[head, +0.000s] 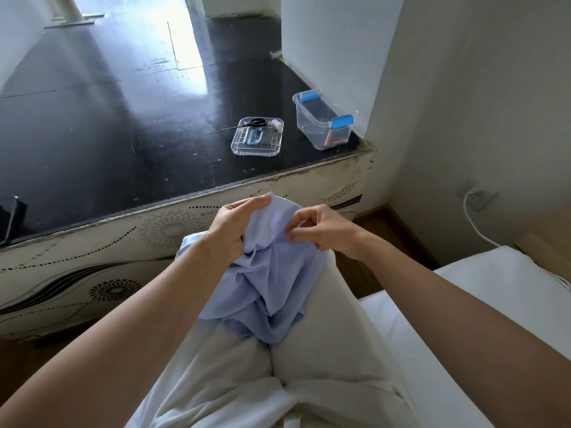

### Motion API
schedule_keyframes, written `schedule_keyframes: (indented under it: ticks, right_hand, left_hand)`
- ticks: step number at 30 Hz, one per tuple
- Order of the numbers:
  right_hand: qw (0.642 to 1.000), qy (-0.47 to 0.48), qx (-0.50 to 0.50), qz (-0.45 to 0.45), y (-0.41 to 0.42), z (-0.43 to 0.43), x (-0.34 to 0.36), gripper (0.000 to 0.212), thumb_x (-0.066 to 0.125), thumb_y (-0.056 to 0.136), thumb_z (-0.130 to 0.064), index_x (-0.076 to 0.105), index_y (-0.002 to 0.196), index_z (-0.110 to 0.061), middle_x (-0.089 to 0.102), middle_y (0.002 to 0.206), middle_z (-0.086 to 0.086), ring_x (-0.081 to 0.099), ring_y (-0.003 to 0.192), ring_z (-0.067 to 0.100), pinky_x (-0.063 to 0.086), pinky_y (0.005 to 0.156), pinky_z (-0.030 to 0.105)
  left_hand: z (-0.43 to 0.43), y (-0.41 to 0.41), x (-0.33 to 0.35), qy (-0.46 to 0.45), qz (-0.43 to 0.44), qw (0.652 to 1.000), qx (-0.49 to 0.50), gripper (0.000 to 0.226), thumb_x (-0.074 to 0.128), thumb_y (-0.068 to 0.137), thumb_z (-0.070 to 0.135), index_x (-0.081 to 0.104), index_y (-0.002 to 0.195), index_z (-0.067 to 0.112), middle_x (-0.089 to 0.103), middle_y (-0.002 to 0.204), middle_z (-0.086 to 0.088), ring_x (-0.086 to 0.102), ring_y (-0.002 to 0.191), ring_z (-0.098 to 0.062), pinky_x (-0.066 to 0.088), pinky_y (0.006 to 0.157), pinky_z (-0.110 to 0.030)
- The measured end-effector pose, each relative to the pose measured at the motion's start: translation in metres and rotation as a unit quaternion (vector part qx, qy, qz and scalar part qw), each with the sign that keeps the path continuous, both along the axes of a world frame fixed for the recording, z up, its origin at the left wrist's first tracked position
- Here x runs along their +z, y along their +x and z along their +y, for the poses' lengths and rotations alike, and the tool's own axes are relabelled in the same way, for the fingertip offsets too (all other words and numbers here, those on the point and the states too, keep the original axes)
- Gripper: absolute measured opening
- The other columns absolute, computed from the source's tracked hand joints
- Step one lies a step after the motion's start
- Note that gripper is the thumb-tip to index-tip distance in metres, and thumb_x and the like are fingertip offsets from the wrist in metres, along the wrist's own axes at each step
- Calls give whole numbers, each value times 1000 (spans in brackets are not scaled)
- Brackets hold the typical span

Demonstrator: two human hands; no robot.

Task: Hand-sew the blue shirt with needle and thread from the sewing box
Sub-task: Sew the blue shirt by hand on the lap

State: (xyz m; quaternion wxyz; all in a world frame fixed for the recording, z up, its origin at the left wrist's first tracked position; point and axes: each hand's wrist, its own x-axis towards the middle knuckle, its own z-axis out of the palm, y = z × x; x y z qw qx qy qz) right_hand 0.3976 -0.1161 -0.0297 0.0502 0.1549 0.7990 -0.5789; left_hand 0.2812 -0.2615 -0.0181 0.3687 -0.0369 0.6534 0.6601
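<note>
The blue shirt [272, 279] lies bunched over the person's lap, its upper part lifted between both hands. The left hand [234, 223] grips a fold of it with curled fingers, and the right hand [321, 227] pinches the cloth just beside it with thumb and forefinger. Needle and thread are too fine to make out, so I cannot tell whether the pinch also holds a needle. The main risk is a pricked left finger, since those fingers sit under the very fold being worked. The crumpled layers could also be caught together by a stitch that passes through more cloth than intended. A loose thread might snag or knot in the folds below. The scissors [256, 122] rest on the lid [256, 140] near the open sewing box [321, 125] on the dark table [123, 134], well apart from the hands, so reaching for them could let the shirt slide off the lap
</note>
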Motion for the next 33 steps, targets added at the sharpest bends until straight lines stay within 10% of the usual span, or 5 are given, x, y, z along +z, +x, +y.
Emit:
schedule_keyframes:
  ticks: [5, 12, 18, 27, 33]
  right_hand:
    - [980, 19, -169, 98, -5, 5, 2, 9, 51, 97, -12, 58, 102, -13, 53, 73, -3, 50, 64, 5, 44, 55, 15]
    - [974, 12, -90, 207, -9, 8, 0, 16, 51, 100, -9, 67, 101, -12, 70, 82, 1, 68, 74, 7, 55, 72, 19]
    - [985, 2, -62, 162, -16, 3, -9, 28, 42, 104, -18, 58, 81, -15, 66, 83, -4, 65, 82, 2, 52, 82, 22]
    - [992, 11, 2, 124, -4, 9, -11, 33, 45, 100, -26, 59, 71, -18, 53, 73, -6, 53, 74, 3, 45, 72, 14]
    - [993, 1, 28, 116, 1, 11, -12, 35, 52, 97, -27, 61, 65, -16, 52, 73, 18, 50, 74, 21, 44, 72, 24]
  left_hand:
    - [-5, 5, 3, -19, 118, 990, -74, 8, 81, 76, 28, 80, 81, 21, 72, 87, -11, 61, 80, -23, 51, 75, -36]
    - [-11, 6, 6, -57, 262, 939, -216, 8, 72, 86, 23, 79, 84, 21, 71, 74, 2, 59, 68, -4, 47, 62, -18]
    - [-6, 7, 3, -72, 344, 902, -252, 19, 72, 86, 17, 76, 73, 30, 67, 68, 8, 55, 63, 2, 46, 62, -13]
    - [-11, -6, -13, -123, 419, 870, -228, 5, 77, 82, 20, 78, 85, 16, 74, 81, -9, 67, 78, -20, 56, 77, -43]
    - [-12, -10, -8, -148, 411, 863, -254, 8, 77, 79, 25, 75, 75, 18, 67, 68, -6, 54, 64, -12, 45, 56, -26]
